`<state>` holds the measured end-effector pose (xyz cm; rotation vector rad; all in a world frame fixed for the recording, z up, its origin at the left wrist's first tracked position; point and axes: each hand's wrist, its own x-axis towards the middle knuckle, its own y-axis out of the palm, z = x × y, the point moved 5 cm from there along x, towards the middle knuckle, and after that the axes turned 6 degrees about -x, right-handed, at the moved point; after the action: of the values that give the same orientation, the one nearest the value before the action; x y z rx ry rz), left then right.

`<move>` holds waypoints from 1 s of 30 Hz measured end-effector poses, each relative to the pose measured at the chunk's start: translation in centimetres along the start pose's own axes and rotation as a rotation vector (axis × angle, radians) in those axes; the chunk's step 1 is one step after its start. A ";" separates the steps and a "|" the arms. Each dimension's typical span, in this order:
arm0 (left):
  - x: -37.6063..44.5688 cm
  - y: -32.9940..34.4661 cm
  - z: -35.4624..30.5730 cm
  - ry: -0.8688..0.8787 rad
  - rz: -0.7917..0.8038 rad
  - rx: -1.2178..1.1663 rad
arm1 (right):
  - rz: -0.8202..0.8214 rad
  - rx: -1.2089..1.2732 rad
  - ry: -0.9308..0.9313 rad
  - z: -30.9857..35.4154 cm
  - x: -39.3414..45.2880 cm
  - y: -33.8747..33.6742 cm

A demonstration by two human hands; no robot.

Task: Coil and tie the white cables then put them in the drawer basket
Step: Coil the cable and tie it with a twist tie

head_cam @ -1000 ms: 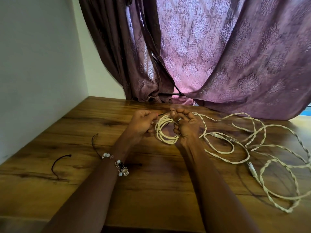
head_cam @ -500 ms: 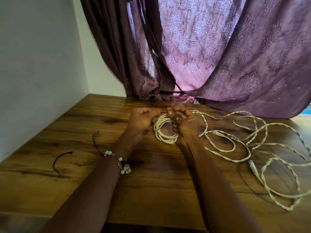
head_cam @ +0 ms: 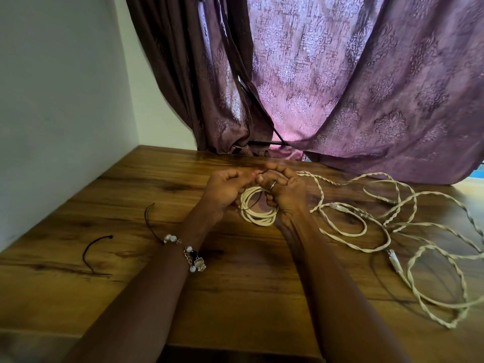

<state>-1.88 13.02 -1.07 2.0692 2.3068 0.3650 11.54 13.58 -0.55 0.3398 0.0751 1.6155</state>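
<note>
Hands tying coiled cable, lying flat

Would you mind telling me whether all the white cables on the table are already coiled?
No: only one coiled cable sits between the hands, while the other white cables sprawl in loose loops across the table.

Both forearms are bare, no sleeves showing. The left wrist wears a bracelet of white beads (with small metal charms), and the right hand wears a ring.
</note>
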 end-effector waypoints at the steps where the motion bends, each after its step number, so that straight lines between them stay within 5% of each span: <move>1: 0.1 0.0 0.0 0.015 0.021 0.024 | 0.002 0.013 -0.013 0.1 0.1 -0.1; 7: -0.2 0.5 -1.3 0.202 0.136 0.168 | 0.043 -0.046 0.018 0.5 0.1 -0.5; 12: 0.4 -0.7 -1.5 0.291 -0.052 0.136 | 0.080 -0.135 0.072 0.5 0.2 -0.6; 17: 0.3 0.1 -1.3 0.239 0.102 0.050 | 0.170 -0.119 0.092 0.4 -0.1 0.0; 25: -0.1 0.2 -1.7 0.296 -0.014 0.123 | 0.295 -0.095 0.188 -1.1 0.8 0.1; 30: 1.2 -2.9 -1.8 0.108 -0.251 -0.095 | 0.441 -0.222 0.236 -1.7 0.2 0.0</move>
<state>-5.16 13.59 0.33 1.7311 2.5169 0.5754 11.12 14.03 -2.09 -0.0129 -0.0014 2.0748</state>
